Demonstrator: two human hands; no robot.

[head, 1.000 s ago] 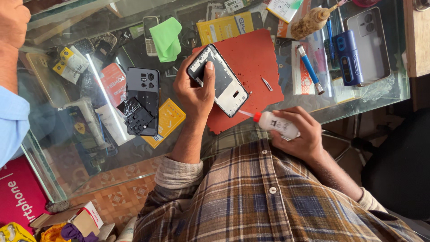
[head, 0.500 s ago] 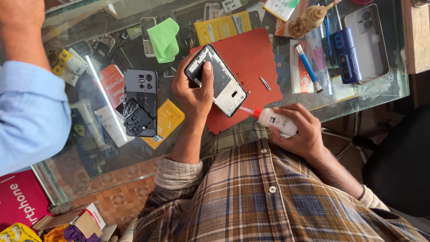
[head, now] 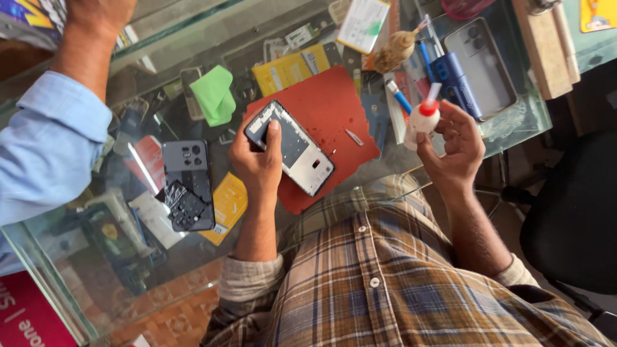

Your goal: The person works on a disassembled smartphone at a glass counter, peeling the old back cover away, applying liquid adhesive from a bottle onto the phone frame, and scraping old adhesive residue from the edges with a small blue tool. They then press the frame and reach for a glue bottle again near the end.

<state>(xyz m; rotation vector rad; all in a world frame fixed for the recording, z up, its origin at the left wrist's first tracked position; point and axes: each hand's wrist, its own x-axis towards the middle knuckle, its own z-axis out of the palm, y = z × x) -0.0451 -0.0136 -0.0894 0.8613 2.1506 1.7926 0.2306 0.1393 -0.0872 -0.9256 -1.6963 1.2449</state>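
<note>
Phone frame (head: 290, 147) is clasped in left hand (head: 257, 160); right hand (head: 453, 144) grips a glue bottle (head: 423, 119).

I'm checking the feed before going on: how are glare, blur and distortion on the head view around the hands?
Head view: daylight, soft shadows; the glass counter throws pale reflections that wash out items beneath it. The left hand, the opened phone it holds and the red mat are sharp; the right hand with the small glue bottle looks slightly soft. Edges bend outward, wide-angle.
</note>
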